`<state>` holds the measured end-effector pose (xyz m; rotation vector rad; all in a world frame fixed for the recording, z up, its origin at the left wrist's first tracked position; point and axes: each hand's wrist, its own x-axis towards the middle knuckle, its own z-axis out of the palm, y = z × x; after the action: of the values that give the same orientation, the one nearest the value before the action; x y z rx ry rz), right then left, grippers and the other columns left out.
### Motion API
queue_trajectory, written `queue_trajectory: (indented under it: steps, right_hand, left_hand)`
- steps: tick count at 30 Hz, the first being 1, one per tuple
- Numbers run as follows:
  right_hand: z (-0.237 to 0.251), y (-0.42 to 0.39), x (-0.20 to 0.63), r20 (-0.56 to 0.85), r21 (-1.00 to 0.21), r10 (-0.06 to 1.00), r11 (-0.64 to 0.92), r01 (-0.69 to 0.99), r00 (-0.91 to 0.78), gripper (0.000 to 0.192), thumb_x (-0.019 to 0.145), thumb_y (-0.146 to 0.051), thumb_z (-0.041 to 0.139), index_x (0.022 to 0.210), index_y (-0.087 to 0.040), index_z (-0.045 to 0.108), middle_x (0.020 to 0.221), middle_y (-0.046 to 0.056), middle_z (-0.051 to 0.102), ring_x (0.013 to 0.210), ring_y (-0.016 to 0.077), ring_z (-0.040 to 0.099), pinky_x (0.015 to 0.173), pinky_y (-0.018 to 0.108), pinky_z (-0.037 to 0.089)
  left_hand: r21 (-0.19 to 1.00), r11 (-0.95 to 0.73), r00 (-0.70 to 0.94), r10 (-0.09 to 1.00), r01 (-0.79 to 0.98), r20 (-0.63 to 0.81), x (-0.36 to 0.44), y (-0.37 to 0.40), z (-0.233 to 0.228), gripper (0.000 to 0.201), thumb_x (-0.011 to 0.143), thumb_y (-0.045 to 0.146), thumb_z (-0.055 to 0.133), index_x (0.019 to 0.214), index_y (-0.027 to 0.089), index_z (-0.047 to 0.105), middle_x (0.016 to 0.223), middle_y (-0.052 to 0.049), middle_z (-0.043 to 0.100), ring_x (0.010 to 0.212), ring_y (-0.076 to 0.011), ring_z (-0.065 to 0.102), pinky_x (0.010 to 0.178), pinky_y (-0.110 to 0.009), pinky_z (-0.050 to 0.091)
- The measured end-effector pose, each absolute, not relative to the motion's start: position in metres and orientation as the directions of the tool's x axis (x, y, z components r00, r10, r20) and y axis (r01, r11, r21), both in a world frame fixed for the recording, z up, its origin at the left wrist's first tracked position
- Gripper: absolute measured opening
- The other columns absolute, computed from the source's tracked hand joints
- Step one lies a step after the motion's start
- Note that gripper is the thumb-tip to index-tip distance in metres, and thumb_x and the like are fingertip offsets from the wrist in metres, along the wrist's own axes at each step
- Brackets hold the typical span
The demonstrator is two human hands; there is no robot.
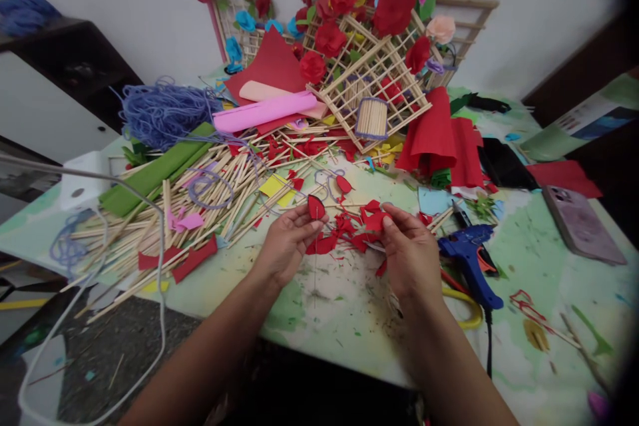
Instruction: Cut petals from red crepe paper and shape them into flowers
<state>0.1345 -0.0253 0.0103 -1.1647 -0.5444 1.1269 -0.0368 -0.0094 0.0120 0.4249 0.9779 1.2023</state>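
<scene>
Pinched in my left hand (294,239) is a small red paper petal (315,207) with a dark edge, and a thin wire (315,273) hangs down below it. My right hand (412,249) closes its thumb and fingers on another red paper piece (375,221). Between the hands, red paper scraps (344,226) litter the table. A separate red petal (343,184) lies a little farther back. Just right of my right hand rests a blue glue gun (469,259), and yellow-handled scissors (469,309) are partly hidden beside my wrist.
Wooden sticks (239,180) and blue yarn (164,110) heap up at the left. Stick lattices (379,90) with paper flowers lean at the back. Red crepe paper (432,133) and a phone (582,223) lie right. A white cable (160,266) loops across the left foreground.
</scene>
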Motion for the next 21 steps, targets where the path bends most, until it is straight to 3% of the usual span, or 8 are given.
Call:
queue_trajectory:
  steps: [9, 18, 21]
  right_hand:
    - [0.011, -0.021, 0.140, -0.204, -0.917, 0.872, -0.011, -0.398, 0.445, 0.026, 0.055, -0.025, 0.080, 0.074, -0.018, 0.063, 0.070, -0.003, 0.061, 0.060, 0.0091, 0.054, 0.059, 0.024, 0.045]
    - [0.011, -0.023, 0.141, -0.199, -0.925, 0.885, -0.028, -0.378, 0.421, 0.024, 0.058, -0.024, 0.079, 0.075, -0.018, 0.063, 0.071, -0.003, 0.061, 0.059, 0.0084, 0.052, 0.057, 0.023, 0.042]
    - [0.010, -0.024, 0.140, -0.205, -0.926, 0.904, -0.054, -0.374, 0.374, 0.028, 0.060, -0.024, 0.077, 0.085, -0.018, 0.067, 0.076, -0.001, 0.065, 0.064, 0.0108, 0.056, 0.059, 0.025, 0.044]
  left_hand:
    - [0.755, 0.246, -0.088, 0.924, -0.608, -0.372, -0.043, -0.003, 0.016, 0.027, 0.068, -0.003, 0.064, 0.088, 0.014, 0.061, 0.089, -0.003, 0.067, 0.089, -0.0108, 0.066, 0.091, -0.022, 0.048]
    - [0.754, 0.237, -0.099, 0.923, -0.612, -0.371, -0.049, 0.001, 0.016, 0.029, 0.070, -0.004, 0.059, 0.090, 0.016, 0.061, 0.090, -0.002, 0.066, 0.091, -0.0115, 0.066, 0.093, -0.023, 0.049]
    - [0.756, 0.246, -0.092, 0.923, -0.606, -0.374, -0.050, 0.002, 0.016, 0.030, 0.069, -0.004, 0.059, 0.092, 0.016, 0.060, 0.089, -0.002, 0.065, 0.091, -0.0111, 0.066, 0.093, -0.024, 0.049]
